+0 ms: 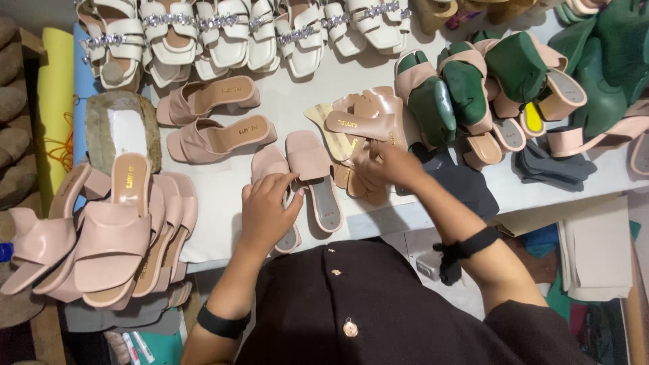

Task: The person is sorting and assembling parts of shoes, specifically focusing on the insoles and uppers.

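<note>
Dark fabric with small round buttons [350,328] fills the lower middle of the head view, the person's own garment, and from it both forearms, each banded with a black wrist strap, reach up onto the white table [297,94]. Left hand [267,213] lies palm down, fingers curled over the toe end of a blush-pink slide sandal [270,165], pressing it to the table; a second pink slide [314,179] lies just beside it to the right, its grey insole showing, touching or nearly touching the first. Right hand [392,165] is closed in a pinch among a loose stack of pink insoles [362,125], fingertips buried between the pieces, so exactly which piece it holds cannot be told. Judging from this, the step in hand looks like fitting an insole to the pair of slides: one hand steadies the shoe while the other picks a liner from the stack. The next move would call for freeing a single insole from the pile without dragging its neighbours, then bringing it across, lined up heel to toe with the held slide. Finished pink heeled sandals [115,230] are heaped at the left, two more lie above them, white jewelled sandals [223,30] line the far edge, and pink uppers on green lasts [466,88] stand to the right.
</note>
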